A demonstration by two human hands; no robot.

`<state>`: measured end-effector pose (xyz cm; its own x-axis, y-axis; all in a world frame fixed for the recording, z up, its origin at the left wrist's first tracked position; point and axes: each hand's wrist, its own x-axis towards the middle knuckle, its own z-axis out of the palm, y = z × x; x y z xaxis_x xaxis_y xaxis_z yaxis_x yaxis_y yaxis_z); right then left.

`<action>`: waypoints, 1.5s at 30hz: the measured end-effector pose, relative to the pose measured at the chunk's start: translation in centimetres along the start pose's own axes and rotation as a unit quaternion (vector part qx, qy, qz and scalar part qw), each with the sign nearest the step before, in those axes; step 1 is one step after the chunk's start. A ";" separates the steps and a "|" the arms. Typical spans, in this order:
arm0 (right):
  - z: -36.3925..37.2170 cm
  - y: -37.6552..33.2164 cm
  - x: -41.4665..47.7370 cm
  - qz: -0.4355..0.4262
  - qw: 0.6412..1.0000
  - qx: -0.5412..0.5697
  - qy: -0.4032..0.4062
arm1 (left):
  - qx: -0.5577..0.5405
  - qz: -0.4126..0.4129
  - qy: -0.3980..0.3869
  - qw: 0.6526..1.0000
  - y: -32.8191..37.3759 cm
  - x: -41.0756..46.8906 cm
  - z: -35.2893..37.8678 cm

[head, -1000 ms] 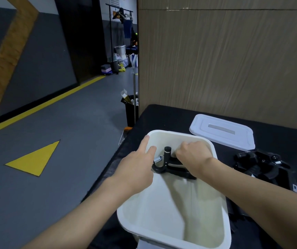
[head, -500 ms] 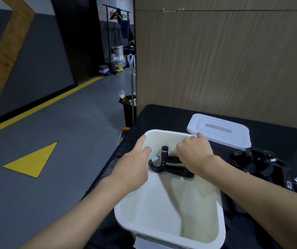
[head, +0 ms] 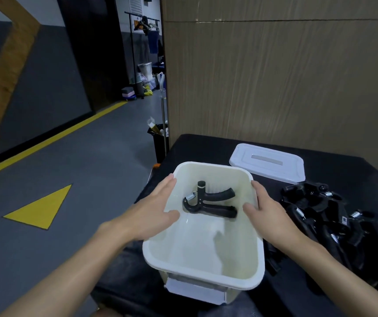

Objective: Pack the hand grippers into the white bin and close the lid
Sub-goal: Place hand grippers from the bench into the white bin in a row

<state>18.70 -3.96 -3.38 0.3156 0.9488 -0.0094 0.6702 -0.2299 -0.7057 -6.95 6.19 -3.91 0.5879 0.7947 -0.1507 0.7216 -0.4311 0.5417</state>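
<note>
The white bin [head: 206, 274] stands open on the black table [head: 201, 147]. One black hand gripper [head: 208, 203] with a steel spring lies on its floor at the far end, touched by neither hand. My left hand [head: 146, 216] straddles the bin's left wall, thumb inside and fingers along the rim. My right hand [head: 270, 216] straddles the right wall the same way. The white lid [head: 268, 162] lies flat behind the bin to the right. A pile of several black hand grippers [head: 320, 209] sits just right of the bin.
A wood-panelled wall [head: 274, 76] rises behind the table. The table's left edge drops to a grey floor, where a black waste bin [head: 159, 143] and a thin metal pole stand close by. The white bin's near end sits by the table's front edge.
Both hands have let go of the hand gripper, which now lies on the bin floor. They have moved apart to the bin's left and right walls.
</note>
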 end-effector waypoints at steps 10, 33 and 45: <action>1.5 9.0 -1.2 -0.015 0.920 -0.386 0.061 | -0.061 -0.003 0.007 0.998 -0.3 0.4 0.6; 3.5 11.6 -1.6 -0.044 0.918 -0.391 0.044 | -0.140 0.013 0.035 0.989 -1.9 1.5 1.5; 4.0 11.1 -1.6 -0.048 0.929 -0.360 0.070 | -0.090 0.029 0.017 0.995 -2.0 1.3 1.2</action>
<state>23.00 -7.15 -14.05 0.2810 0.9466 0.1578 0.9597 -0.2781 -0.0411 -7.15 7.55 -6.16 0.6111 0.7867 -0.0879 0.6075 -0.3949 0.6892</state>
